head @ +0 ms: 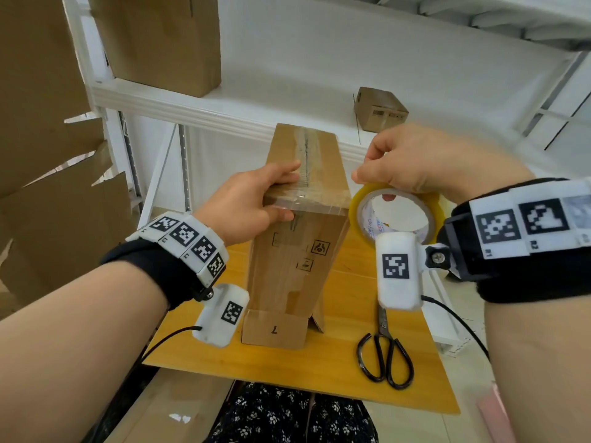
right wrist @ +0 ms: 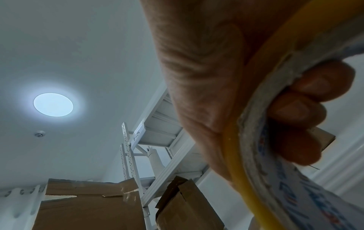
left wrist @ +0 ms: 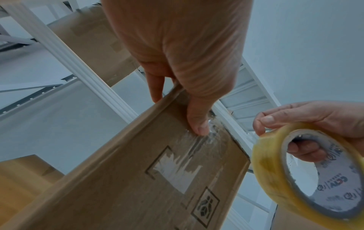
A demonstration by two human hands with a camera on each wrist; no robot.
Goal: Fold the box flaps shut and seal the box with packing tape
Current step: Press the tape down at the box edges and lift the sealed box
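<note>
Head view: left hand [head: 246, 206] clamps tall brown cardboard box [head: 294, 251] top, thumb pinning tape end; right hand [head: 425, 164] fingers [left wrist: 303, 147] hooked through yellowish tape roll [head: 396, 215], likely for tension.

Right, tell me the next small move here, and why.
Probably reach for the scissors to cut the tape: the strip already wraps the box edge under the left hand, while the right hand holds the tape roll beside it.

brown box [head: 297, 251] with black printed symbols, yellow tape roll [head: 396, 212], black-handled scissors [head: 385, 356], orange-yellow wooden table [head: 319, 372]
</note>
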